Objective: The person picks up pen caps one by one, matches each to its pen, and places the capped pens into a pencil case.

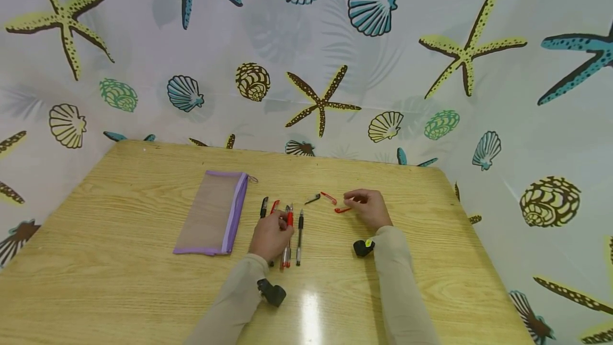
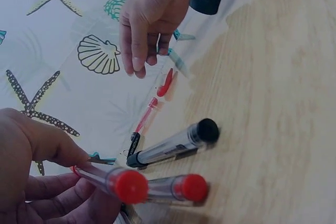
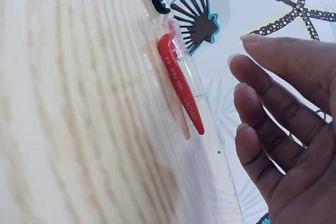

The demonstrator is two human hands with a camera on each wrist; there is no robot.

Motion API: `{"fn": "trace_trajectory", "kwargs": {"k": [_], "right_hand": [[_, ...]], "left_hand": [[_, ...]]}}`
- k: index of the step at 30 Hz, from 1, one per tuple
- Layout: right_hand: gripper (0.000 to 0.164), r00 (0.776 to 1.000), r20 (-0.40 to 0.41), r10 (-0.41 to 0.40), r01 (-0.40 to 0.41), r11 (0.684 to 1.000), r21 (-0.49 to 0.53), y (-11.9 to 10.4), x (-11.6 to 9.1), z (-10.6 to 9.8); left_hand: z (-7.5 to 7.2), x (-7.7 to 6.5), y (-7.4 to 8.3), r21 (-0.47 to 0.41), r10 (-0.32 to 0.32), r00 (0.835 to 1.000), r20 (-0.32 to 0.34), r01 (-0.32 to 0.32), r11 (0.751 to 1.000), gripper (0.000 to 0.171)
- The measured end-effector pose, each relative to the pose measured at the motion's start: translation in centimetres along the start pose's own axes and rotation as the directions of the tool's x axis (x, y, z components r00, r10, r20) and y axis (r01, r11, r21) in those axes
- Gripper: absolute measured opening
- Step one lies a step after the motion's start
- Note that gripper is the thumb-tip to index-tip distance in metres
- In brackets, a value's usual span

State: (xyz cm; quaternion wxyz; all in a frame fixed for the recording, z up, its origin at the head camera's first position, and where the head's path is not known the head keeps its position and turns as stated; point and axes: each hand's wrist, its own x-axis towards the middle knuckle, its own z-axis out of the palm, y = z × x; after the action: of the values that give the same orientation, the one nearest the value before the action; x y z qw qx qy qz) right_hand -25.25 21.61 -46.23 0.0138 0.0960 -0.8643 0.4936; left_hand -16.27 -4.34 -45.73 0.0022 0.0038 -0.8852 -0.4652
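My left hand pinches a red gel pen between thumb and fingers, its red end plug facing the left wrist camera. Under and around that hand lie more pens, partly hidden by it; a red one and an uncapped black pen show beside it. My right hand holds nothing, its fingers loosely bent. Close to its fingertips lies a red pen cap with a clear barrel and printed clip. Farther left are a second red cap and a black cap.
A mesh zip pouch with purple edging lies flat left of the pens. Behind the wooden table hangs a white cloth printed with shells and starfish. A black camera is strapped at the left wrist.
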Motion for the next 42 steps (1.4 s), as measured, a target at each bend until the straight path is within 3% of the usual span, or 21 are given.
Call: {"fn": "trace_trajectory", "kwargs": {"k": [14,24,30,35,42], "right_hand": [[0.016,0.989,0.147,-0.016,0.032,0.994,-0.103,0.4,0.5,0.1],[0.014,0.970,0.241,0.045,-0.002,0.984,-0.177,0.1,0.9,-0.1],[0.013,0.966,0.254,0.055,0.012,0.966,-0.257,-0.2,1.1,-0.2],[0.012,0.958,0.273,0.089,-0.010,0.961,-0.278,-0.2,1.4,-0.2],[0.010,0.945,0.316,0.079,0.021,0.953,-0.301,0.0,1.7,-0.3]], "left_hand": [[-0.7,-0.2,-0.4,-0.097,0.022,0.999,0.033,-0.018,0.995,0.032],[-1.0,-0.4,-0.4,-0.150,-0.013,0.997,0.074,0.024,0.988,0.033],[-1.1,-0.4,-0.5,-0.172,-0.017,0.996,0.085,0.032,0.985,0.033],[-1.2,-0.4,-0.4,-0.182,-0.026,0.995,0.097,0.044,0.982,0.032],[-1.3,-0.5,-0.3,-0.196,-0.021,0.995,0.101,0.041,0.980,0.032]]}}
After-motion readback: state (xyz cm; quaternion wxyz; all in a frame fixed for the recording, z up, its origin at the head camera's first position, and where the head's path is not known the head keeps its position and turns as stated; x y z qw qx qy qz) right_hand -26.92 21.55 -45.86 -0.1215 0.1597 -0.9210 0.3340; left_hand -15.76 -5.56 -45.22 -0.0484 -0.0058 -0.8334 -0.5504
